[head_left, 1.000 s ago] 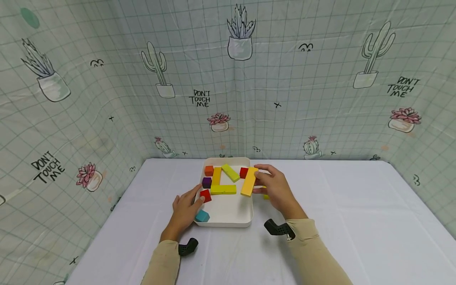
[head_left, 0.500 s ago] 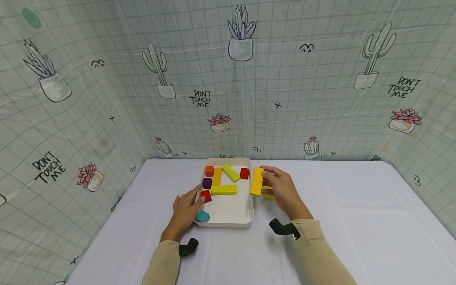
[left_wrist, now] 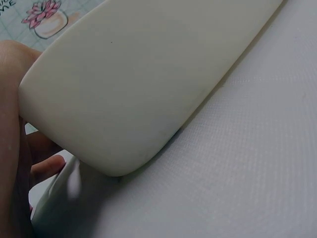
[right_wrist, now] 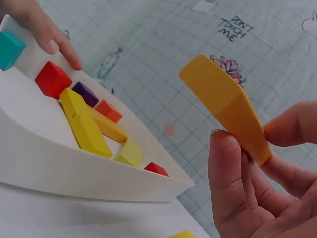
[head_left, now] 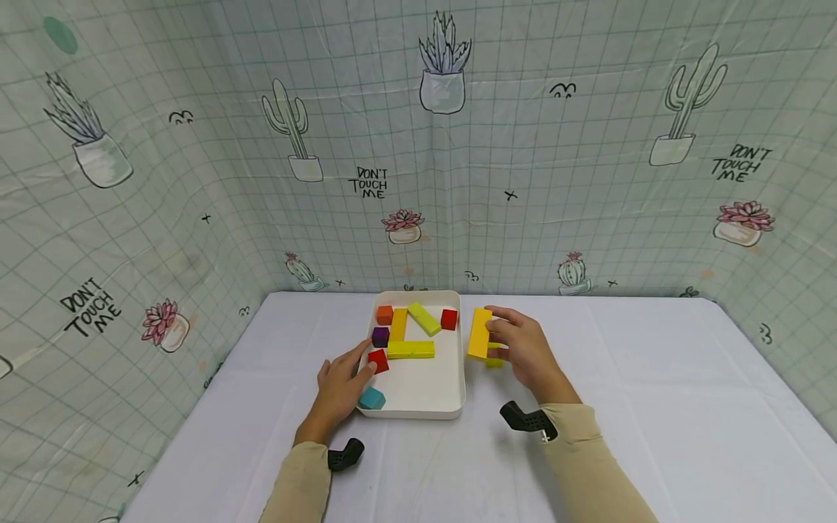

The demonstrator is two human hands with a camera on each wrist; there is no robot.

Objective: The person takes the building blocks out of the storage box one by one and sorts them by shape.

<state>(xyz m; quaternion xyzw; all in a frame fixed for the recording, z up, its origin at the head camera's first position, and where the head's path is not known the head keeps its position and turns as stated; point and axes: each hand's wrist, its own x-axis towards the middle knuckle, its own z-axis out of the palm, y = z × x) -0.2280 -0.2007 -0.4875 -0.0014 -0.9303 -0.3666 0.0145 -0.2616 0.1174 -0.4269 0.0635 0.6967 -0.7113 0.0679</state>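
The right hand (head_left: pixel 528 352) pinches an amber block (head_left: pixel 480 333) between thumb and fingers, raised off the counter (head_left: pixel 628 378) and clear of the white tray (head_left: pixel 418 392), which lies to that hand's left. Just under the same fingers, partly hidden by them, a loose yellow block (head_left: pixel 494 363) sits on the counter. The left hand (head_left: pixel 340 381) grasps the tray's near wall, thumb over the rim.

Beside the left thumb is a red cube (head_left: pixel 378 361); just ahead of the left fingertips, a purple cube (head_left: pixel 381 336); nearer that wrist, a teal block (head_left: pixel 372 398). Farther from the left hand lie an orange cube (head_left: pixel 384 314), an orange bar (head_left: pixel 398 325), a yellow bar (head_left: pixel 410 349), a slanted lime bar (head_left: pixel 423 319) and a second red cube (head_left: pixel 449 319).

The work looks partway along: eight pieces inside the tray, two outside. Which way pieces are passing cannot be told from this moment.
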